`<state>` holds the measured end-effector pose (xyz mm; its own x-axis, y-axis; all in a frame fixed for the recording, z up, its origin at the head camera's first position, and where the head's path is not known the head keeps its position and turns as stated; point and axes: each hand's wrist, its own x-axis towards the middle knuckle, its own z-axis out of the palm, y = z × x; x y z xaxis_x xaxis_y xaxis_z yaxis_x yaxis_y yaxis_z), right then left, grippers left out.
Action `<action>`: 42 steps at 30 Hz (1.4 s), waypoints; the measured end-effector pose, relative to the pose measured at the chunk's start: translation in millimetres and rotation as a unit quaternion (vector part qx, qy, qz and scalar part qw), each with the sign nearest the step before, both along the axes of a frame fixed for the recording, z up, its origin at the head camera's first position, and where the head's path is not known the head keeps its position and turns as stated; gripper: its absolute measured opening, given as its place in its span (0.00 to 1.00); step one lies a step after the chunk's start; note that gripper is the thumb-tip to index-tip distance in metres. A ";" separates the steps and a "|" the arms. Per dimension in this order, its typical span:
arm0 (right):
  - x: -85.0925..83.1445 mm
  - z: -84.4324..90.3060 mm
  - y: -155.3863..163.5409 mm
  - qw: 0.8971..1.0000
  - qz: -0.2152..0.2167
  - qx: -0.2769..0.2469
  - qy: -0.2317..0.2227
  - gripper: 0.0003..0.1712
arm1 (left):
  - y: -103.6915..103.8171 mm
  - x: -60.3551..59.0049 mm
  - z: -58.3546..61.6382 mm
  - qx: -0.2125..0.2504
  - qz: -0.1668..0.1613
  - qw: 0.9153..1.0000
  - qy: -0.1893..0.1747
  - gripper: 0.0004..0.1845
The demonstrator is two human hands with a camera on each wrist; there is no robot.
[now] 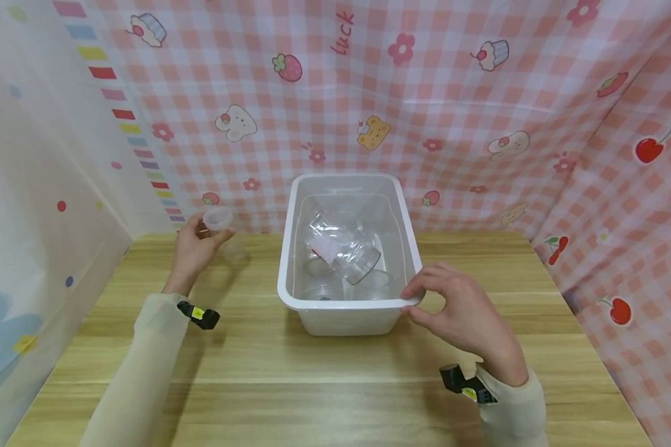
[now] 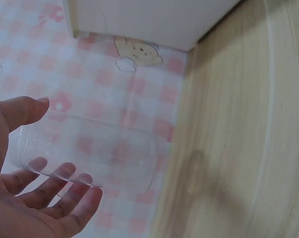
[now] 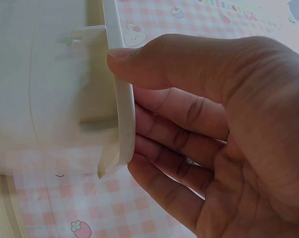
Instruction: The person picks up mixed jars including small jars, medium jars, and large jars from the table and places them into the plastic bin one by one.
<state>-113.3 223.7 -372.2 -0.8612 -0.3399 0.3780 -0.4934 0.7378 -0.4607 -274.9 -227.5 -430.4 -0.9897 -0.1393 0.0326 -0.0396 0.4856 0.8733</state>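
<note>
At the back left of the table, my left hand (image 1: 194,248) is around the upper part of a clear plastic jar (image 1: 218,218), its mouth facing up. The left wrist view shows the thumb on one side of the jar (image 2: 104,151) and the fingers (image 2: 67,193) along the other. With thumb and fingers, my right hand (image 1: 461,304) pinches the rim of a white plastic bin (image 1: 343,320) at its near right corner. Several clear plastic jars (image 1: 341,248) lie inside the bin, one tilted on top of others and bearing a pale label.
The bin stands mid-table on a wood-grain tabletop (image 1: 335,385). Behind it hangs a pink checked cloth (image 1: 335,99), which meets the table's back edge close to the held jar. Cloth also covers both sides.
</note>
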 end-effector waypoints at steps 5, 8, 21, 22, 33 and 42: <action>-0.4 -0.1 0.6 1.000 0.002 0.001 0.001 0.10 | 8.5 4.6 8.0 0.004 -0.007 1.000 0.008 0.43; -0.4 0.2 0.3 1.000 0.002 0.001 0.000 0.10 | 13.3 7.6 12.1 0.011 -0.013 1.000 0.015 0.41; 0.3 0.3 0.2 1.000 0.004 0.000 0.005 0.11 | 31.3 19.5 31.2 0.013 -0.032 0.998 0.061 0.38; 0.5 0.3 0.4 1.000 0.003 0.000 0.006 0.11 | 32.8 20.4 33.0 0.015 -0.036 0.997 0.065 0.38; 0.8 -0.5 0.7 1.000 0.010 -0.006 0.021 0.11 | 51.1 32.2 52.1 0.038 -0.063 0.993 0.096 0.34; -0.5 -0.7 0.0 1.000 0.008 -0.004 0.014 0.11 | 66.0 43.3 63.6 0.056 -0.084 0.985 0.142 0.31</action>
<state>-113.8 223.7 -372.9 -0.8443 -0.3507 0.4052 -0.5183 0.7263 -0.4514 -231.5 -161.5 -366.8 -0.9524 0.0075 0.3047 0.2863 0.3650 0.8859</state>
